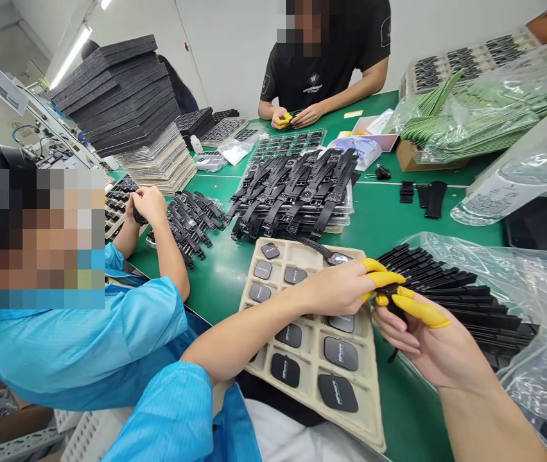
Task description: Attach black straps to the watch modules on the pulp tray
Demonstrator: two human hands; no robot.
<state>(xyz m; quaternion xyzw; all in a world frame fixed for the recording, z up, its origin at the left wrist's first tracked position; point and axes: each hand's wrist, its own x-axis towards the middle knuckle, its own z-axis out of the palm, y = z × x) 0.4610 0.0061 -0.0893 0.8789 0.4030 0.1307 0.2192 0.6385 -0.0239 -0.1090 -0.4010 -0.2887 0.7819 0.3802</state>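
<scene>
My left hand (pixel 343 287) and my right hand (pixel 425 330) meet over the right edge of a beige compartment tray (pixel 377 410). Yellow finger covers sit on fingers of both. Pinched between them is a dark watch part (pixel 387 292), mostly hidden by the fingertips. Square black watch cases (pixel 341 353) with printed lettering lie in several compartments of the tray. A black watch with a strap (pixel 337 258) rests across the tray's far right corner, just beyond my left hand. Many black watch straps (pixel 476 301) are stacked to the right of my right hand.
Assembled watches (pixel 293 192) are heaped on trays ahead. Clear plastic bags (pixel 543 276), a bottle (pixel 519 183) and green strips (pixel 437 131) are at right. A co-worker in blue (pixel 85 346) sits close at left; another in black (pixel 324 70) works across the green table (pixel 379 215).
</scene>
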